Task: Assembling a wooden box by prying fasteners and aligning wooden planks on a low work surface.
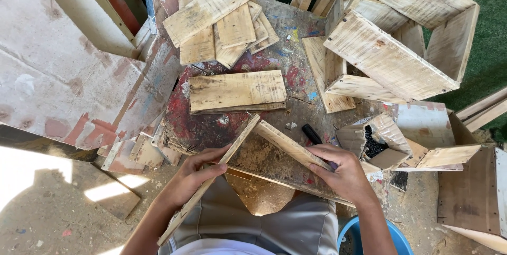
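Both hands are on two thin planks that meet in a corner at about 12 o'clock from our lap. We see the left hand [193, 175] wrapped around the long plank [211, 178], thumb on top and fingers curled underneath, holding it where it slants down toward 7 o'clock. The right hand [343, 173] presses down on the short plank [288, 144], which runs off toward 4 o'clock; its fingers lie bent over the wood and also over the black handle [311, 134] of some tool, though we cannot tell for sure whether it grips that handle or only rests on it.

Both planks lie over the near edge of the paint-stained table [211, 123]. Just past their corner, at 12 o'clock, sits a small stack of boards [236, 91], and farther on at 11 o'clock a looser pile of boards [222, 17]. At 2 o'clock stands an open wooden crate [391, 59], tilted on the table. Just beside the right hand, at 3 o'clock, is a torn cardboard box [369, 136] with dark screws [374, 145] inside. A blue bucket [369, 236] shows at 5 o'clock, near the knee.
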